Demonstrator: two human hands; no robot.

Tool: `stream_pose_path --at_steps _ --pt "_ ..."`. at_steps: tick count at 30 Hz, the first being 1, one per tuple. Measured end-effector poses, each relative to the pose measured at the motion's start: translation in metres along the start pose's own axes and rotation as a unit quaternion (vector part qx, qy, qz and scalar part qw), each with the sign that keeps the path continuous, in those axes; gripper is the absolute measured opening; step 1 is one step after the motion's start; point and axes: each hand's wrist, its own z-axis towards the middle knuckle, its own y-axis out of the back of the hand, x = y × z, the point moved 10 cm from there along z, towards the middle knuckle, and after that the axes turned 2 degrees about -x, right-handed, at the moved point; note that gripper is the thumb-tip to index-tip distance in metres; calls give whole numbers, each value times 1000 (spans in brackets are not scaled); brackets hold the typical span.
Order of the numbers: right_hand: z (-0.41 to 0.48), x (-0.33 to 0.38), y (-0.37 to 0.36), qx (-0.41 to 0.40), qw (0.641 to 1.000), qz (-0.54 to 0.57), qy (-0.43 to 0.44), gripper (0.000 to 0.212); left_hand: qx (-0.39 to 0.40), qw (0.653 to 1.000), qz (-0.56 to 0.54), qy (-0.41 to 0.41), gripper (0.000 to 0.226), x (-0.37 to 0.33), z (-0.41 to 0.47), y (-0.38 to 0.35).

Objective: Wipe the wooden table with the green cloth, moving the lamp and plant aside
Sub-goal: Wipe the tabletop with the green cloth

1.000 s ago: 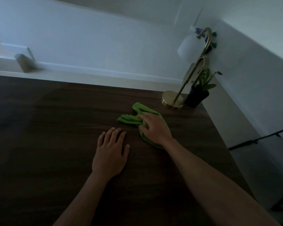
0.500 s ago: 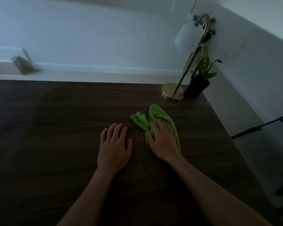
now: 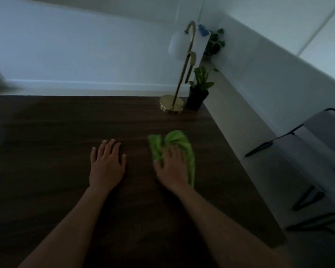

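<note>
The dark wooden table (image 3: 46,151) fills the lower left of the view. My right hand (image 3: 172,169) presses flat on the crumpled green cloth (image 3: 179,141) near the table's right side. My left hand (image 3: 106,165) lies flat on the bare wood beside it, fingers spread, holding nothing. A brass lamp (image 3: 171,106) with a white shade stands at the far right corner. A small green plant in a black pot (image 3: 197,97) sits right next to the lamp's base, at the table's corner.
White walls run behind and to the right of the table. A grey chair with a black frame (image 3: 321,136) stands off the right edge. Another leafy plant (image 3: 215,42) sits in the room's corner behind the lamp.
My right hand has dragged the green cloth toward me and to the right across the wood. The left hand has stayed flat on the table.
</note>
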Motion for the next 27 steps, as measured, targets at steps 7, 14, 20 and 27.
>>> stream_pose_path --at_steps 7,14,20,27 --pt "-178 -23 43 142 931 43 333 56 42 997 -46 -50 53 -70 -8 -27" --pt "-76 -208 81 0 996 -17 -88 58 96 985 -30 -139 58 -151 -23 -58" --pt "-122 -130 61 -1 1000 -11 0 53 101 972 -54 -206 54 -214 -36 -73" --pt "-150 -210 100 33 999 0 29 56 101 962 -67 -243 54 -245 -41 -72"
